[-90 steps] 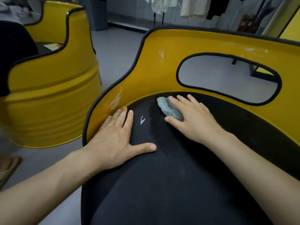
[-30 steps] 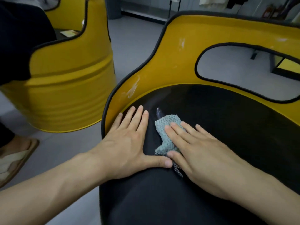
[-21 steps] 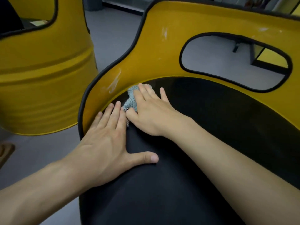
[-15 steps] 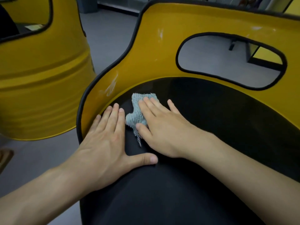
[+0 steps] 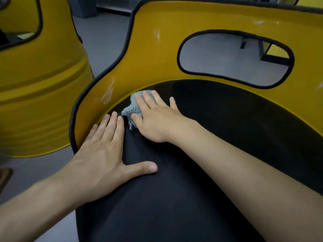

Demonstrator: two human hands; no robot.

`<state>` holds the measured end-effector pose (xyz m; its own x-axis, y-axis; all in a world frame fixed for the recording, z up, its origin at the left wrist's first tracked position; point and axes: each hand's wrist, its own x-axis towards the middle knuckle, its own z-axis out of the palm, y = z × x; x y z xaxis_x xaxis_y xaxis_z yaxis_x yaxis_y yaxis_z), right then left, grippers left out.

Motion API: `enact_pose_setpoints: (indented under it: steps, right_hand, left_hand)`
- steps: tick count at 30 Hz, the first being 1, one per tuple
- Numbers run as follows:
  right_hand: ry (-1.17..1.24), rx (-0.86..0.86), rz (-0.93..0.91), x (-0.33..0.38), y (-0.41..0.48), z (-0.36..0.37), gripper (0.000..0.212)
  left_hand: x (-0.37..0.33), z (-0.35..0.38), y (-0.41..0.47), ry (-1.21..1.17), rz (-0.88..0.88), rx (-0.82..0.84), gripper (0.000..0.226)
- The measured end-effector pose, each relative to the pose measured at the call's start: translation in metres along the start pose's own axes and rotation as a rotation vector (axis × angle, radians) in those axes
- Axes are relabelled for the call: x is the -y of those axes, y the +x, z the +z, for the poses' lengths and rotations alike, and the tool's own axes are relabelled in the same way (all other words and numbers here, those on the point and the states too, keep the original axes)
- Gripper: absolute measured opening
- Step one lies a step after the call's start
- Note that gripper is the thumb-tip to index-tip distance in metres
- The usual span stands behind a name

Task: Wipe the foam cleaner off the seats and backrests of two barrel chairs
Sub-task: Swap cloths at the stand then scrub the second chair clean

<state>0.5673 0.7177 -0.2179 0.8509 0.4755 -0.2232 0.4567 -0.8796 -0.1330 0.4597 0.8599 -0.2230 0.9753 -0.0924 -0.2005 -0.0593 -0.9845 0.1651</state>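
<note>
Under right hand [image 5: 156, 119], blue cloth [image 5: 134, 107]

Both hands I am working through are bare: the left hand [image 5: 103, 154] and the right hand [image 5: 157, 119] have slim fingers with short, trimmed nails, clearest on the left thumb [image 5: 145, 168]. Back from the fingers, past the wrists, the left forearm [image 5: 35, 206] and right forearm [image 5: 244, 172] are bare and smooth

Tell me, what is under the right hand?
A blue-grey cloth, pressed flat on the black seat by the right hand. Its left edge shows past the fingers; the part beneath the palm, and any foam there, is covered.
</note>
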Motion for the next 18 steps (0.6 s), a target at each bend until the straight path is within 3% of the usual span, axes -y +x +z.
enact_pose_setpoints:
  steps: [4,9,18]
  right_hand:
    - [-0.053,0.001,-0.076,-0.006,-0.063,0.009,0.066]
    - [-0.147,0.144,-0.073,-0.013,-0.127,0.009,0.067]
    - [-0.056,0.044,-0.003,-0.002,-0.018,0.001,0.063]
  left_hand:
    - [0.001,0.001,0.001,-0.013,-0.002,0.000,0.152]
    - [0.003,0.003,0.001,-0.021,0.008,-0.001,0.156]
    - [0.003,0.005,0.001,0.029,0.010,0.007,0.142]
